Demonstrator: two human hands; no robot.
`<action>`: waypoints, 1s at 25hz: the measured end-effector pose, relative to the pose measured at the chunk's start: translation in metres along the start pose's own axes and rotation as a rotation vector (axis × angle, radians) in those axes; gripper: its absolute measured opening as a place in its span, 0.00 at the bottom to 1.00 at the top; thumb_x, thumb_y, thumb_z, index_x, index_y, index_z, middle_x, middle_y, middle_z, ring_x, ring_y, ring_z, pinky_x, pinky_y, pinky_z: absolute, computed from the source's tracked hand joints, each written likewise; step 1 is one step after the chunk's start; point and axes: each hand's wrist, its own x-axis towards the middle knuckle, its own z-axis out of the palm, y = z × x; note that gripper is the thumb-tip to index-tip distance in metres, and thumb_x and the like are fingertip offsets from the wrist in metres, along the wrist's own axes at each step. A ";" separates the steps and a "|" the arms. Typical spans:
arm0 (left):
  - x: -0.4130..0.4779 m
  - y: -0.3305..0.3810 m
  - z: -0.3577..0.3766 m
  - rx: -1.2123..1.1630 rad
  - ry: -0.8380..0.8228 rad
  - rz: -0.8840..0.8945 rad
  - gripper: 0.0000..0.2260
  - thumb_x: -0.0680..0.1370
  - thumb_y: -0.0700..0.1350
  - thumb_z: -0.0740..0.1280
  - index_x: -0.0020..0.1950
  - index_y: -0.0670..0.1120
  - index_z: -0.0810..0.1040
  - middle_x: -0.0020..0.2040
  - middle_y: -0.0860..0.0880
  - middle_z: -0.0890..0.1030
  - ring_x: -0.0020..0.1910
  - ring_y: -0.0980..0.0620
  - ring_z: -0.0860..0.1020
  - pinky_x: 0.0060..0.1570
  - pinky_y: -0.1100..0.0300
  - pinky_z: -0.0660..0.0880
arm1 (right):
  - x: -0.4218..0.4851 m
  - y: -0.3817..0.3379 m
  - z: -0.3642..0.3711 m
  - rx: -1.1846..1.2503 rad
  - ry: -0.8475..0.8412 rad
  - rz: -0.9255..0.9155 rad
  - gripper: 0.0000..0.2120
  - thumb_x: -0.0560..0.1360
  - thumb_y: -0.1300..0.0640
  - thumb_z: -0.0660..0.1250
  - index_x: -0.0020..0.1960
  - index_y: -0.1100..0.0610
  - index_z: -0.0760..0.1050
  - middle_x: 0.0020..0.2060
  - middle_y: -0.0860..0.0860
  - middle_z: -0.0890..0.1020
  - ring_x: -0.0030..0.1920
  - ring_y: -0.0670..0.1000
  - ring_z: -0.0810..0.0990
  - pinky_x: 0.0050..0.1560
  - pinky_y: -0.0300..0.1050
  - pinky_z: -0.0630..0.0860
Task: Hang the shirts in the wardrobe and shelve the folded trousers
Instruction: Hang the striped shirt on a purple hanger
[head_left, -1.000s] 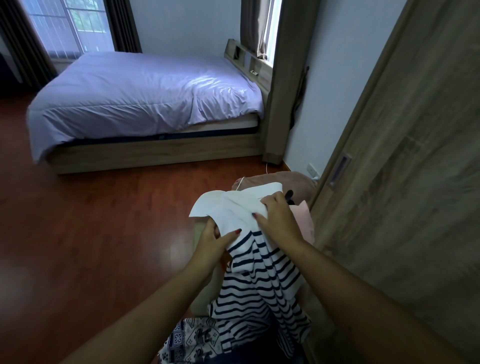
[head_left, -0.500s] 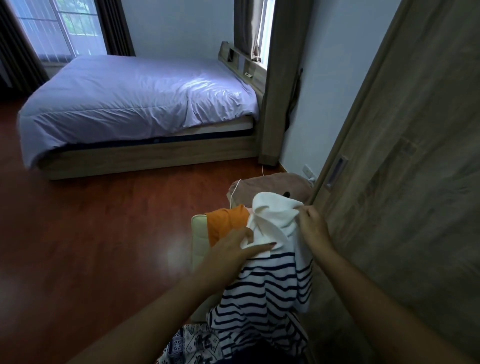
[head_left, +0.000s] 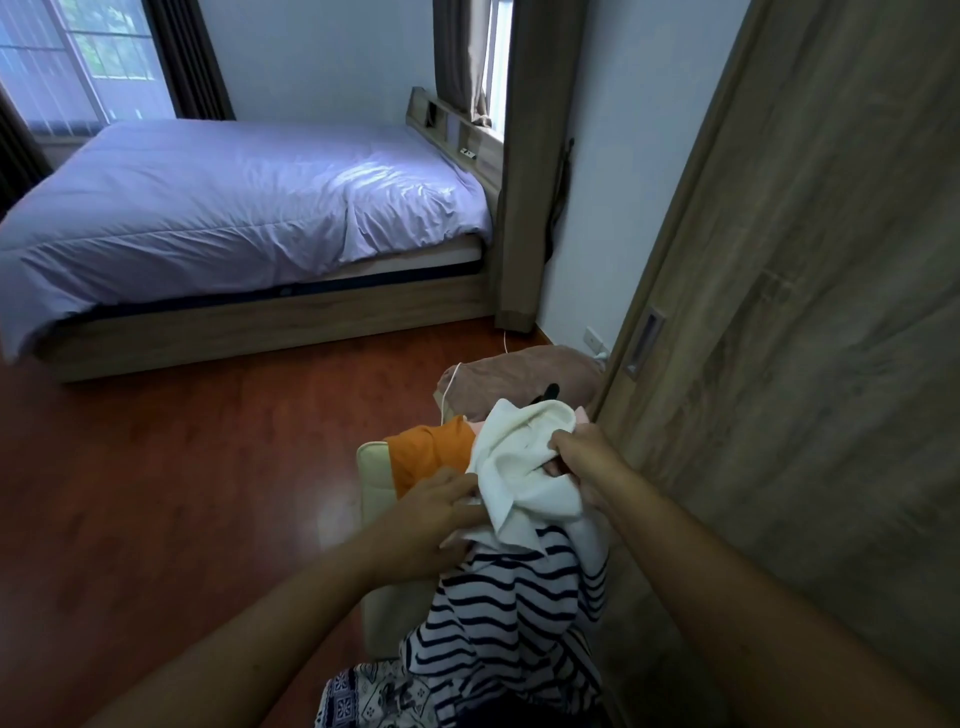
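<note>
Fingers of the right hand (head_left: 587, 462) curl tight into the white upper part of the striped shirt (head_left: 514, 597), the grip closed on a bunched fold near the collar. The left hand (head_left: 436, 514) lies against the same white cloth from the other side. Its fingers are fairly straight and pressed to the fabric, so that grip is loose and only touching. The shirt hangs from the two hands, its navy-and-white stripes falling toward the bottom edge of the view, above a patterned cloth (head_left: 374, 696).

Behind it an orange garment (head_left: 431, 452) rests on what looks like a cream padded stool (head_left: 375, 483). A pink garment (head_left: 580, 415) shows just past the white cloth. A brown cushion (head_left: 519, 371) lies beyond on the red-brown wooden floor (head_left: 156, 493). The wardrobe door (head_left: 805, 312), wood-grained with a recessed handle (head_left: 644, 343), stands just right of the hands. A bed (head_left: 234, 208) with a lilac cover fills the far left, beneath a window (head_left: 78, 57).

Both forearms reach forward and inward from the lower corners, wrists near each other beside the wardrobe.
</note>
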 end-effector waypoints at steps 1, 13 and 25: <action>0.003 0.000 -0.006 -0.114 0.015 -0.020 0.18 0.70 0.42 0.59 0.56 0.51 0.79 0.56 0.51 0.79 0.53 0.52 0.75 0.54 0.53 0.74 | -0.002 -0.004 -0.001 0.076 -0.012 -0.003 0.17 0.72 0.65 0.57 0.61 0.60 0.68 0.36 0.58 0.74 0.27 0.51 0.73 0.26 0.43 0.71; 0.098 0.076 -0.054 -0.256 0.125 0.100 0.11 0.78 0.45 0.64 0.58 0.50 0.80 0.52 0.53 0.82 0.46 0.71 0.75 0.46 0.73 0.71 | -0.152 -0.086 -0.126 -0.286 -0.023 -0.496 0.19 0.71 0.68 0.54 0.32 0.52 0.77 0.21 0.42 0.76 0.24 0.37 0.71 0.25 0.29 0.65; 0.203 0.350 -0.191 0.000 0.422 0.409 0.22 0.69 0.38 0.60 0.62 0.41 0.77 0.56 0.37 0.79 0.54 0.39 0.77 0.50 0.57 0.69 | -0.338 -0.016 -0.341 -0.789 0.505 -0.634 0.10 0.66 0.61 0.67 0.47 0.60 0.78 0.41 0.56 0.81 0.44 0.54 0.80 0.38 0.40 0.69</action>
